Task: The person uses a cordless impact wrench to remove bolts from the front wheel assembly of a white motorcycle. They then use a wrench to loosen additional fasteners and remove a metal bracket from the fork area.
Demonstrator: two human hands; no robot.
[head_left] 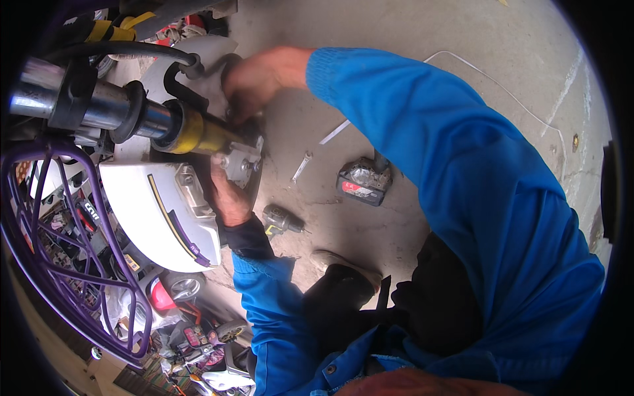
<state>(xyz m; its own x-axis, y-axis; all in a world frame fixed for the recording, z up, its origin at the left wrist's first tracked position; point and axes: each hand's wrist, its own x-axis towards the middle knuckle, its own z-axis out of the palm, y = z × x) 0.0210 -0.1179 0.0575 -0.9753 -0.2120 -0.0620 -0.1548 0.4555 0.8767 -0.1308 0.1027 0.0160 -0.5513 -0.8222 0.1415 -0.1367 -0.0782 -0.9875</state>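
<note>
A fork leg with a yellow sleeve and a chrome upper tube runs in from the left, ending in a silver metal bracket with bolts. My left hand reaches up between that bracket and a white fender; its fingers go out of sight behind the leg. On the far side, my right hand bends down beside the end of the fork leg, next to a dark rounded part. Motion smears it, and its fingertips are hidden, so what it grips does not show.
A purple metal frame stands at left. On the concrete floor lie a wrench, a drill, a battery-powered tool, a pale strip and a thin white cable. My shoe is close by. Several scooter parts crowd the lower left.
</note>
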